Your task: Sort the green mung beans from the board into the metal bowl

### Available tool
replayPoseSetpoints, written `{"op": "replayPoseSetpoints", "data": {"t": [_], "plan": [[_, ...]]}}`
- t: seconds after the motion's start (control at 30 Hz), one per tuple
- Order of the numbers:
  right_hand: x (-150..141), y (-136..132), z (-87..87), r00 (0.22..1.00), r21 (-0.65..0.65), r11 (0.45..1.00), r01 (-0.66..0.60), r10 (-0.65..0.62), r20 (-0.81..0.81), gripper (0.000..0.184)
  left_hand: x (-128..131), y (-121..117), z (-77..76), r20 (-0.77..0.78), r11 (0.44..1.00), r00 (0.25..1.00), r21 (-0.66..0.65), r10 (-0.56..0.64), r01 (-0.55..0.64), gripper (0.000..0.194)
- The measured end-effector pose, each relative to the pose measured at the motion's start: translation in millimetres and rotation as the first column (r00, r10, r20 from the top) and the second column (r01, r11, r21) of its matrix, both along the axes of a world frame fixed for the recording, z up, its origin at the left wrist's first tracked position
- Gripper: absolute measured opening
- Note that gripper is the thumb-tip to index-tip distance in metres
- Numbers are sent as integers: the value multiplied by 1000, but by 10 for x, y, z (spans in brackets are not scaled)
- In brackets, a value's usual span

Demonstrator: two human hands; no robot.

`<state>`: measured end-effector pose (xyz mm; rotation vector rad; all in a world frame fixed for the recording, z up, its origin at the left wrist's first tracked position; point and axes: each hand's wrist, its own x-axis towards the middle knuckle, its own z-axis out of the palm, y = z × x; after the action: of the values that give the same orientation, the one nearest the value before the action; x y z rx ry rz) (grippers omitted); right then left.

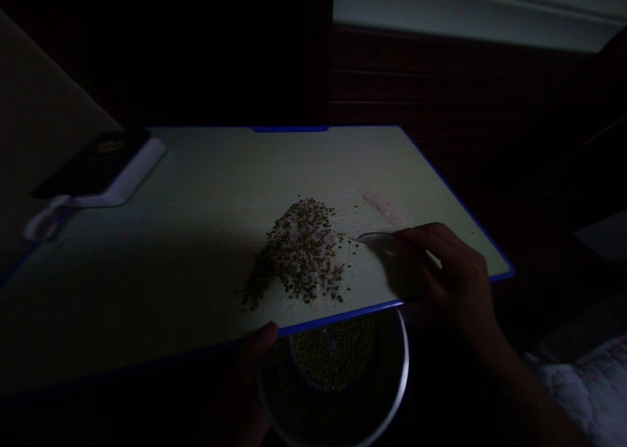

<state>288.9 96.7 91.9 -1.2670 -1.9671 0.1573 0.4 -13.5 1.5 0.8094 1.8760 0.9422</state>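
Note:
A pile of small green beans mixed with white grains (pixel 301 254) lies on a pale, blue-edged table (pixel 196 205). My right hand (pixel 448 274) is closed on a metal spoon (pixel 375 239), whose bowl rests on the table just right of the pile. My left hand (pixel 247 381) grips the rim of a round metal bowl (pixel 392 395), held under the table's near edge. Green beans (pixel 337 359) lie inside the bowl. A thin patch of white grains (pixel 385 205) sits beyond the spoon.
A dark phone on a white stand (pixel 105 169) with a white cable (pixel 42 221) sits at the table's far left. The room is dim; a light wall strip (pixel 465 9) shows at the top right. Light fabric (pixel 588 381) lies at the lower right.

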Motion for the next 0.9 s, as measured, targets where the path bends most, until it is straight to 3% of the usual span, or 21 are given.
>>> {"op": "replayPoseSetpoints", "data": {"t": [0.13,0.27,0.43,0.57,0.67,0.9], "plan": [[-8,4,19,996,-6,996,-84,84,-9,21,97,105,38,87,994,992,-67,93,-87,34],[31,2,31,999,-2,1000,-1,1,-46,12,117,134,35,113,994,988,-55,102,-96,34],[-22,190,66,997,12,997,-73,73,29,27,56,119,-13,73,997,995,-36,69,-67,38],[-74,277,94,991,37,992,-123,120,61,24,27,118,-39,129,994,989,-86,75,-65,48],[-38,219,91,996,66,994,-84,84,-3,17,21,130,-53,160,990,984,-129,76,-55,47],[51,-21,-2,995,-16,997,-73,72,-67,12,60,107,-7,0,996,998,-69,60,-60,46]]}}
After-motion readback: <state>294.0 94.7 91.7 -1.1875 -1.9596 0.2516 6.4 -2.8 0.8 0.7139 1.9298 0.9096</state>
